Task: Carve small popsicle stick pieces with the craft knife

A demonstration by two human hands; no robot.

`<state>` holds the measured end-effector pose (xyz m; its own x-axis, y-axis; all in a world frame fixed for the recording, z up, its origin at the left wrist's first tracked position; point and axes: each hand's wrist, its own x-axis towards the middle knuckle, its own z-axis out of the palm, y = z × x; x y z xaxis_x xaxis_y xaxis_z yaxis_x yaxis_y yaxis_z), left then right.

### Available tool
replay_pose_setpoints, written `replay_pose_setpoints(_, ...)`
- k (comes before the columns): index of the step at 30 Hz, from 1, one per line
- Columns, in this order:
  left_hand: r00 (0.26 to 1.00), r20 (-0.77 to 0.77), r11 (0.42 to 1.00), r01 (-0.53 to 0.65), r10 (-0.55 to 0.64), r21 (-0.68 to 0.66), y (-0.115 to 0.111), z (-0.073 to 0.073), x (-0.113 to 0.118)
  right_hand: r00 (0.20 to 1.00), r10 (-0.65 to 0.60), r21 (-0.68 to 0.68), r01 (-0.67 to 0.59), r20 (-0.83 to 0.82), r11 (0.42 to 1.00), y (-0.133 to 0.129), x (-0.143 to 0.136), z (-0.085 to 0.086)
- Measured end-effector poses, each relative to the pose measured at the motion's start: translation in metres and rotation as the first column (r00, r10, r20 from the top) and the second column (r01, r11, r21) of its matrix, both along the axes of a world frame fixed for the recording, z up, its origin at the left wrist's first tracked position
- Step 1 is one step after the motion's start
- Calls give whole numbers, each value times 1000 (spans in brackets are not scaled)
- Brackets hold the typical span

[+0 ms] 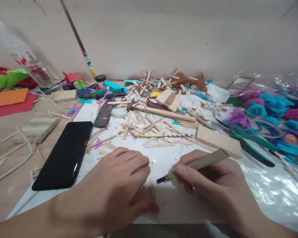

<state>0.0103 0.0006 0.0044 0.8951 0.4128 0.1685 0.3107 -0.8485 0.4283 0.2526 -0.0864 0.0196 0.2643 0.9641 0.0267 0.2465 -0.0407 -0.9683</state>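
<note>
My left hand (124, 181) rests on the white paper, fingers curled and thumb against a narrow wooden craft stick (152, 190). Part of that stick is hidden by the fingers. My right hand (213, 185) is closed around a chisel-like tool (201, 164) with a thick beige handle and a short, flat dark tip. The tip points left, just right of the stick; I cannot tell whether it touches the paper. Beyond my hands lie a patterned pencil (166, 136) and a rectangular wooden block (218, 141).
A black phone (64, 155) lies left of my left hand. Behind are a hammer (164, 113), a roll of tape (119, 110) and a heap of craft sticks (149, 82). Green-handled scissors (254, 145) and crepe-paper flowers (273, 105) are at right, a plastic bottle (27, 56) at left.
</note>
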Motion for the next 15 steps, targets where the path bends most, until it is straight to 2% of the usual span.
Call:
replay_pose_setpoints(3,999,21,997,-31,32,-68,-2,-2,3,999,37,-27,-36,21,999,0,-3,3)
replay_pose_setpoints(7,998,-2,987,-65,65,-146,-4,0,5,1000,-14,-117,15,11,993,-3,-6,1)
replay_pose_setpoints(12,998,-7,991,-61,61,-118,-4,2,5,980,121,-98,-107,160,989,-1,2,-4)
replay_pose_setpoints(15,998,6,994,-59,60,-90,-4,2,6,960,123,-59,-111,252,992,-1,6,-6)
